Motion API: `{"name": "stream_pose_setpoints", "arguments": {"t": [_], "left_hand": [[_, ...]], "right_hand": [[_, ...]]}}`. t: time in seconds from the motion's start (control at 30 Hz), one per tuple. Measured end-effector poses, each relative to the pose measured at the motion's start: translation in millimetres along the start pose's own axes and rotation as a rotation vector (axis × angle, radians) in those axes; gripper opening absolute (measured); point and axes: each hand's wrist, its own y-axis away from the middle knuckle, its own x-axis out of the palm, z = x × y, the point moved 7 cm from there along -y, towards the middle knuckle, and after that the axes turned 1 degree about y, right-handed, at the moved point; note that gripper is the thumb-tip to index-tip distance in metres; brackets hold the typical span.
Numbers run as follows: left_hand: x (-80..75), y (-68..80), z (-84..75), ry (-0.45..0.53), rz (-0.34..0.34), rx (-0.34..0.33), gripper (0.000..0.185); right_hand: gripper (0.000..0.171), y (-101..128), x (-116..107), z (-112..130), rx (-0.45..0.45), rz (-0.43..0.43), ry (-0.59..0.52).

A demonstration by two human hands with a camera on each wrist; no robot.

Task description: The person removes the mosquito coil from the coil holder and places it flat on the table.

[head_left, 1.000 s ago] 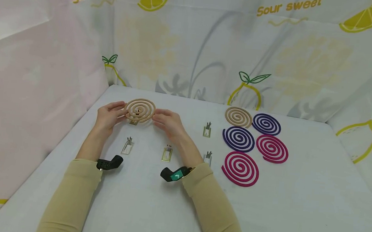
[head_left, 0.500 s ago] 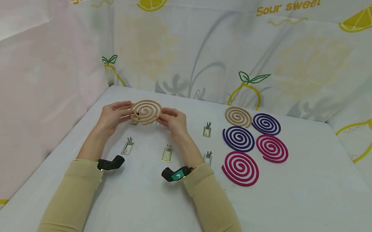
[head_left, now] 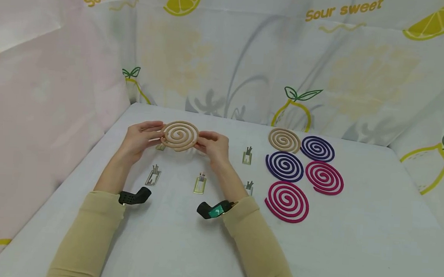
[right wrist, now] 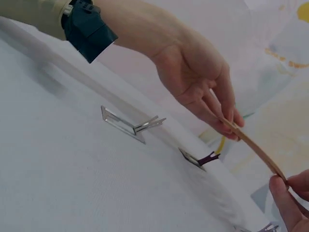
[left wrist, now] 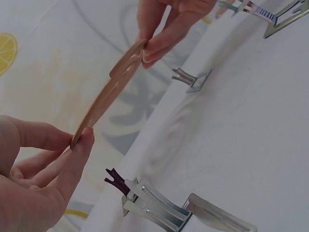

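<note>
A tan mosquito coil (head_left: 180, 135) is held level above the table, its shadow lying below it in the left wrist view. My left hand (head_left: 139, 137) pinches its left edge between thumb and fingers. On the opposite edge, my right hand (head_left: 214, 147) pinches it the same way. Edge-on, the coil (left wrist: 106, 94) spans both hands in the left wrist view. Behind my left fingertips stands a small metal coil stand (head_left: 160, 147) with dark upright prongs. Another metal stand (left wrist: 195, 81), under the coil's right side, is mostly hidden by the coil and right hand in the head view.
More metal stands (head_left: 153, 176) (head_left: 200, 184) (head_left: 247, 157) are spread over the white table, one partly behind my right wrist. To the right lie a tan coil (head_left: 284, 140), two purple coils (head_left: 284, 166) and two pink coils (head_left: 287, 201). A printed curtain (head_left: 227, 50) borders the table's back.
Both hands have carried the tan coil rightward, off from over the back-left stand toward the stand beside it. The coils on the right have not moved.
</note>
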Motion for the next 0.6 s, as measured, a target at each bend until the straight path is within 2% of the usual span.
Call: {"name": "stream_pose_setpoints", "arguments": {"t": [0.33,0.6], "left_hand": [[21.2,5.0,-5.6,-0.103,0.052,0.012,0.05],[43.2,5.5,-4.4,-0.12,0.1,0.009,0.049]], "right_hand": [[0.024,8.5,-20.9,11.7,0.022,0.004,0.05],[0.026,15.7,-40.5,18.4,0.04,0.01,0.036]]}}
